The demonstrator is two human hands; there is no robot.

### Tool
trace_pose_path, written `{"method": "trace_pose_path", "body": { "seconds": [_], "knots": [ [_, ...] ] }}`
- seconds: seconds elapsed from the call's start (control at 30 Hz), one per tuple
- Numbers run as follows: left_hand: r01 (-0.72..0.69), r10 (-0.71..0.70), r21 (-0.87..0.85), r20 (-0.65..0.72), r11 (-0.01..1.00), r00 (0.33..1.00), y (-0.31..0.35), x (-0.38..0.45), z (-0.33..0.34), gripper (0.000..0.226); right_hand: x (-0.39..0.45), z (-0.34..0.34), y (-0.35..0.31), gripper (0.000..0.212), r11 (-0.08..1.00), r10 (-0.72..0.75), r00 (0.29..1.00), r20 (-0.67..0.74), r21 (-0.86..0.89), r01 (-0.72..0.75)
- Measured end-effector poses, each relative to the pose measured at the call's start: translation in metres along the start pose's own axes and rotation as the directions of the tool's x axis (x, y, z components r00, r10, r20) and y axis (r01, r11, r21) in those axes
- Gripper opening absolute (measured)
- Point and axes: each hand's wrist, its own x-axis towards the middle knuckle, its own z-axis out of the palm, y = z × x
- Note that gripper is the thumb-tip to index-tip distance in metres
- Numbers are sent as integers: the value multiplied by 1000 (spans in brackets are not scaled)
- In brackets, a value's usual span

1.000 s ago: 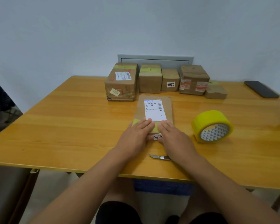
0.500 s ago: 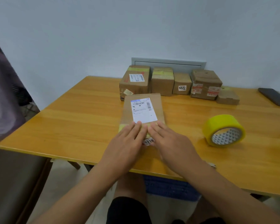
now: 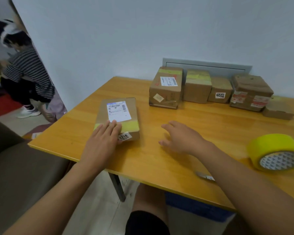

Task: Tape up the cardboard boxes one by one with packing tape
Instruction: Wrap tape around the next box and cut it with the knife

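Right hand (image 3: pixel 180 139) lifted off flat box (image 3: pixel 119 116) — now apart, left hand (image 3: pixel 103 141) stays pressing

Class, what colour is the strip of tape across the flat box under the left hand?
Yellow, the strip of tape crosses the flat box; head view.

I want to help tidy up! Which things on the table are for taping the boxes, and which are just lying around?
For the job:
- flat box under the left hand
- yellow tape roll
- small cutter, partly hidden by the right arm
- row of boxes at the back

Just lying about:
- blue crate under the table
- brown seat on the left
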Motion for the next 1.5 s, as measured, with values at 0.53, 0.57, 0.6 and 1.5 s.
{"method": "trace_pose_path", "body": {
  "seconds": [0.53, 0.57, 0.6, 1.5],
  "knots": [
    [12, -18, 68, 91, 998, 996, -39, 159, 62, 40, 66, 20, 38, 95, 999, -47, 988, 144, -2, 48],
    [16, -23, 73, 106, 997, 994, -41, 168, 66, 40, 66, 25, 40, 94, 999, -53, 992, 111, -2, 54],
    [23, -32, 76, 119, 997, 992, -44, 175, 70, 39, 65, 29, 40, 94, 998, -58, 995, 80, -1, 58],
    [9, -48, -482, -69, 876, 996, 19, 230, 62, 80, 66, 30, 42, 93, 998, -47, 999, 16, 44, 46]
  ]
}}
